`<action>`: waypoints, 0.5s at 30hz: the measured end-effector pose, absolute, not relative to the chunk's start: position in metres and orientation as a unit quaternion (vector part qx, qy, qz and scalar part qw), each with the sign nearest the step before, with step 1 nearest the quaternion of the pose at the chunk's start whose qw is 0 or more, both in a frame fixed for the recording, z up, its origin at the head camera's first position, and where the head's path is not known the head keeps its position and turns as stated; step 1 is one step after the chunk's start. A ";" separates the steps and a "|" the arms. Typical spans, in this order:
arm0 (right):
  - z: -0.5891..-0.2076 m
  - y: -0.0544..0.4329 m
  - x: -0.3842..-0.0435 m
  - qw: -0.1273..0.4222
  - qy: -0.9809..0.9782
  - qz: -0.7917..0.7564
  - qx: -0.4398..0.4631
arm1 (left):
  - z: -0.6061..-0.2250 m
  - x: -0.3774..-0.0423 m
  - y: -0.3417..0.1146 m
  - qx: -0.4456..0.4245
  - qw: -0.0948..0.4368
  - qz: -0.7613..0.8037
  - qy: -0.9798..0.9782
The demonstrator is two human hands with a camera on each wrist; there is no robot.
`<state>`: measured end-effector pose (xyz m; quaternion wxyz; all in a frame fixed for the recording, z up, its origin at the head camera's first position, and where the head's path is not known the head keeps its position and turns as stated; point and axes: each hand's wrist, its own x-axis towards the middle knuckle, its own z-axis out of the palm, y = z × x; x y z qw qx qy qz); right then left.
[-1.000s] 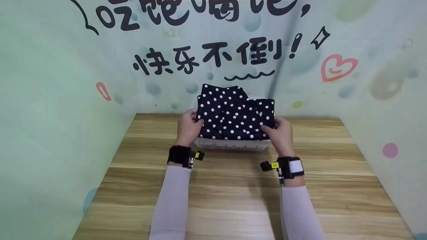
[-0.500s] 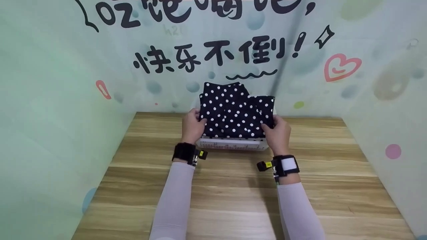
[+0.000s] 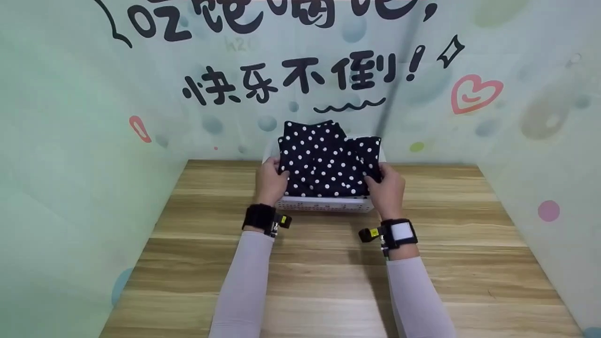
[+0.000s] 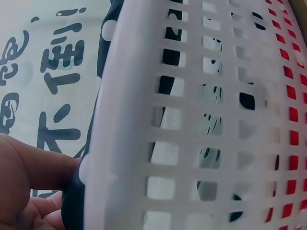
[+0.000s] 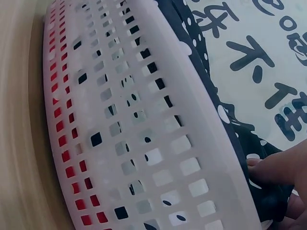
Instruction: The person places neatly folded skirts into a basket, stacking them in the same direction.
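Note:
A folded navy cloth with white polka dots [image 3: 326, 157] sits in a white perforated plastic basket [image 3: 324, 203] at the far middle of the wooden table [image 3: 324, 281]. My left hand [image 3: 271, 180] grips the cloth's left edge and my right hand [image 3: 386, 188] grips its right edge, both at the basket's rim. The left wrist view shows the basket wall [image 4: 192, 143] close up, with dark cloth [image 4: 108, 28] above it and my fingers [image 4: 29, 167] on the cloth. In the right wrist view the basket [image 5: 134, 124] fills the frame, the cloth [image 5: 230, 120] lies along its rim and my fingers [image 5: 280, 167] pinch it.
Pale green walls with black lettering and a pink heart [image 3: 474, 94] enclose the table on three sides. The basket stands close to the back wall. Something red shows through the basket's lower holes [image 5: 67, 120].
Both hands have lowered the polka-dot cloth further into the basket and moved slightly inward and away from me; more of the basket's rim now shows around the cloth.

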<state>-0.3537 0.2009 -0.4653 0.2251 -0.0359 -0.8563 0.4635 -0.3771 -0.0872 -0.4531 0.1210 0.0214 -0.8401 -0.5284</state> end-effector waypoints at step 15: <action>-0.455 0.211 -0.350 0.225 -0.853 0.464 -0.085 | -0.447 -0.373 -0.099 0.065 0.114 -0.502 -0.855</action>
